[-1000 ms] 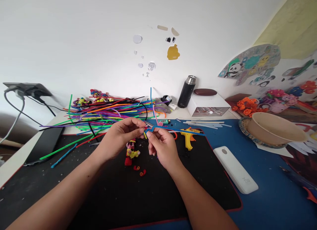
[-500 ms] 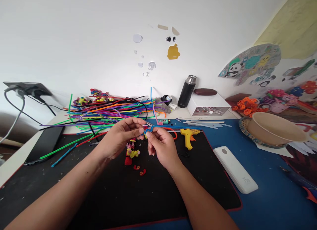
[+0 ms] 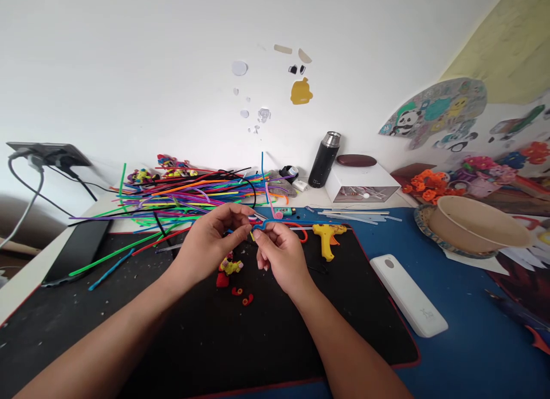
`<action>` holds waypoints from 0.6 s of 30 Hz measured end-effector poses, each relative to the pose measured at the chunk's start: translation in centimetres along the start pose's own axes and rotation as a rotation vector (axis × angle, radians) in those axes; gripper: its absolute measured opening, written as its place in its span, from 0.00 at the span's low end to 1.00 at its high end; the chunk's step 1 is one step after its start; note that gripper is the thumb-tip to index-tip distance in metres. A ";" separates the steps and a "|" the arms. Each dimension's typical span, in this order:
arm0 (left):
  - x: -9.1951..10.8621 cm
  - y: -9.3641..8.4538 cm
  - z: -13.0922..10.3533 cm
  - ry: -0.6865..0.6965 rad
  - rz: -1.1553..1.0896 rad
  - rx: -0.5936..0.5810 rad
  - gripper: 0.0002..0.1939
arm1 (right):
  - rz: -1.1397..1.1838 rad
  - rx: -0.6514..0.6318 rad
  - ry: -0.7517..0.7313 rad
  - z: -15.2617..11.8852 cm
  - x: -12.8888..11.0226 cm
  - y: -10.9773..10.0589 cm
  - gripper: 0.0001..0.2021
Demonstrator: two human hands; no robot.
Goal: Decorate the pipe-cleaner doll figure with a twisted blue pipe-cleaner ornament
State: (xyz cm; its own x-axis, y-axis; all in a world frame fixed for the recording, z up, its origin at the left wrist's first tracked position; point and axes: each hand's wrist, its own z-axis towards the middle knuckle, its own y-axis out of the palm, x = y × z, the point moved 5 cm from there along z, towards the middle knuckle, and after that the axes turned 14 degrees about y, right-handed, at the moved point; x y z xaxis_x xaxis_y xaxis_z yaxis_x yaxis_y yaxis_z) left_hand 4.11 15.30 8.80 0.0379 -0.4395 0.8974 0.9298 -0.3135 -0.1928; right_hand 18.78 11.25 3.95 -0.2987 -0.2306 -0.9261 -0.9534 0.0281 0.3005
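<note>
A blue pipe cleaner (image 3: 296, 220), bent into a small curl at its near end, is pinched between the thumb and fingers of my right hand (image 3: 281, 253). Its long straight part runs off to the right above the black mat. At the curled end, my left hand (image 3: 210, 233) closes thumb and forefinger on the tip; the exact contact is partly hidden. Just under the fingertips a bit of yellow shows. Below the hands lie a small yellow and pink pipe-cleaner figure (image 3: 231, 265), a red piece (image 3: 222, 280) and two small red curls (image 3: 248, 299).
Many coloured pipe cleaners (image 3: 193, 192) lie heaped at the back left. A yellow glue gun (image 3: 327, 238) rests right of my hands, near a white power bank (image 3: 408, 296). Behind stand a black thermos (image 3: 324, 161) and a white box (image 3: 365, 181); a beige bowl (image 3: 481, 221) is at right.
My left hand has shifted and turned slightly at the curled end, its thumb and forefinger now a little differently placed. My right hand keeps its pinch almost unmoved.
</note>
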 end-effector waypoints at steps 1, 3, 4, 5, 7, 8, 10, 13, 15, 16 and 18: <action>0.0 0.1 -0.1 0.010 0.031 -0.003 0.14 | -0.005 0.007 0.003 0.0 0.1 0.0 0.19; 0.0 0.1 -0.1 0.021 0.086 -0.009 0.13 | -0.015 0.019 0.014 0.2 0.3 -0.1 0.18; 0.1 0.1 -0.2 0.023 0.113 -0.011 0.14 | -0.018 0.023 0.020 0.2 0.4 -0.2 0.18; 0.1 0.1 -0.2 0.025 0.138 -0.011 0.14 | -0.021 0.023 0.024 0.2 0.5 -0.2 0.18; 0.1 0.1 -0.1 0.024 0.150 -0.008 0.14 | -0.019 0.017 0.022 0.2 0.5 -0.1 0.18; 0.0 0.0 -0.1 0.016 0.126 -0.006 0.15 | -0.017 0.011 0.017 0.2 0.4 -0.1 0.19; -0.3 0.0 0.0 -0.016 0.030 -0.005 0.16 | -0.005 0.000 0.006 0.1 0.2 0.0 0.19; -0.8 -0.2 0.2 -0.064 -0.104 -0.020 0.17 | 0.028 -0.018 0.002 0.0 0.0 0.1 0.19; -0.9 -0.3 0.3 -0.079 -0.135 -0.026 0.16 | 0.056 -0.016 0.003 0.1 0.0 0.0 0.19; -1.0 -0.4 0.3 -0.083 -0.141 -0.023 0.16 | 0.072 -0.008 0.002 0.2 0.0 -0.2 0.19; -1.0 -0.6 0.4 -0.088 -0.141 -0.009 0.16 | 0.104 0.013 -0.005 0.3 0.0 -0.5 0.18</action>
State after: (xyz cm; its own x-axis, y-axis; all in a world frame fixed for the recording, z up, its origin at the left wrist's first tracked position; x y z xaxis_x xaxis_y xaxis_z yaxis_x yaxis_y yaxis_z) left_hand 3.63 16.31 8.17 -0.0603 -0.3158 0.9469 0.9248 -0.3746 -0.0660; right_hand 19.20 11.56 3.72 -0.3960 -0.2210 -0.8912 -0.9178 0.0647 0.3918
